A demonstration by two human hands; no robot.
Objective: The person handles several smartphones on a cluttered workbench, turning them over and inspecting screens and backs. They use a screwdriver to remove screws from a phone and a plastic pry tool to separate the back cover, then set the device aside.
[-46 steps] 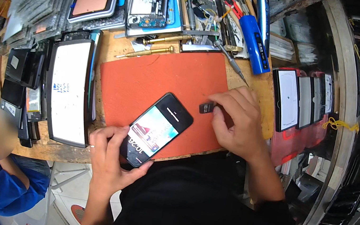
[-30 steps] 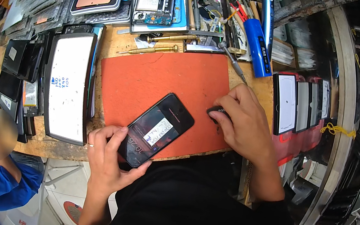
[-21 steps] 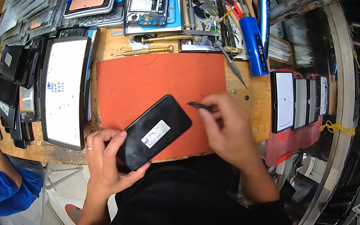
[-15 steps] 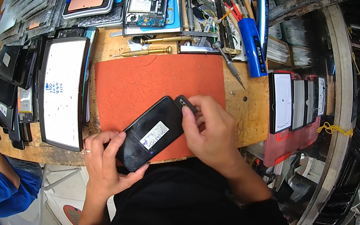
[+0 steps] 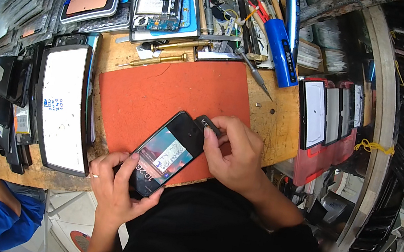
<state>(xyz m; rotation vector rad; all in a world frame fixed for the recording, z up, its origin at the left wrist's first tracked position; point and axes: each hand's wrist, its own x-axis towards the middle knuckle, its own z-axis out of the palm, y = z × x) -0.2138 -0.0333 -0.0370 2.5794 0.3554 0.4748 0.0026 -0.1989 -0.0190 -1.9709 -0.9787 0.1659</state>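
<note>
A black smartphone [image 5: 190, 137] is held tilted above the red-orange mat [image 5: 131, 97], its screen lit in pink and teal. A white handwritten label [image 5: 169, 156] sticks to the glass. My left hand [image 5: 118, 184] grips the phone's lower end, thumb and fingers along its edges. My right hand [image 5: 237, 154] pinches a small flat black piece with pale lettering [image 5: 206, 125] at the phone's upper right corner. Whether that piece is plugged in or only touches the phone, I cannot tell.
Gold screwdrivers [image 5: 162, 59], a grey pen-shaped tool [image 5: 259, 78] and a blue cylinder [image 5: 282, 54] lie beyond the mat. At left stands a white panel [image 5: 62, 107] beside stacked phones. A red case [image 5: 309, 161] sits right; a co-worker's blue sleeve [image 5: 7, 218] shows lower left.
The phone's dark screen has lit up. Both hands keep their grips, with the phone and small black piece shifted slightly. The surroundings have moved a little left in the view.
</note>
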